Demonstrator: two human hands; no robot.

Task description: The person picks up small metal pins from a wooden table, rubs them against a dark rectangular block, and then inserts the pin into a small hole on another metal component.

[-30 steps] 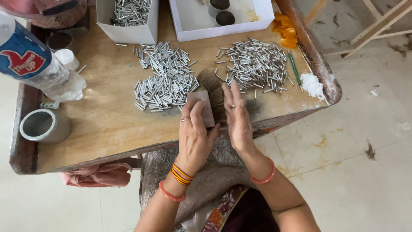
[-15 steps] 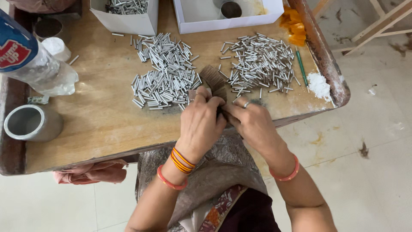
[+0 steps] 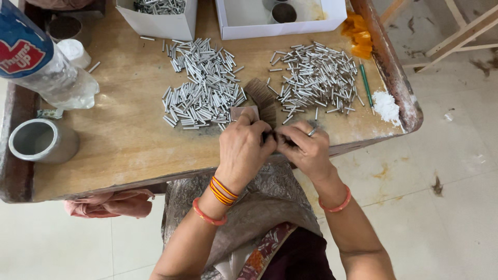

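Both hands meet at the near edge of the wooden table. Left hand has its fingers curled shut around a small flat brownish block — only the block's top edge shows above the knuckles. Right hand, ring on one finger, pinches a thin tuft of dark bristles between fingertips; the tuft bridges the small gap between the two hands. Fingertips of both hands touch or nearly touch there — cannot tell which.

Just beyond the hands, a fan of dark bristle fibre lies flat on the table, between two heaps of short silver metal tubes: left heap and right heap. The block sits right beside the left heap's near edge.

Far edge: a white cardboard box with more tubes in it, and a wider white tray holding a dark round cup. Right side: green stick, small pile of white powder, orange scraps. Left side: clear plastic bottle on its side, grey cup near the table corner. Pink cloth hangs below the table edge.
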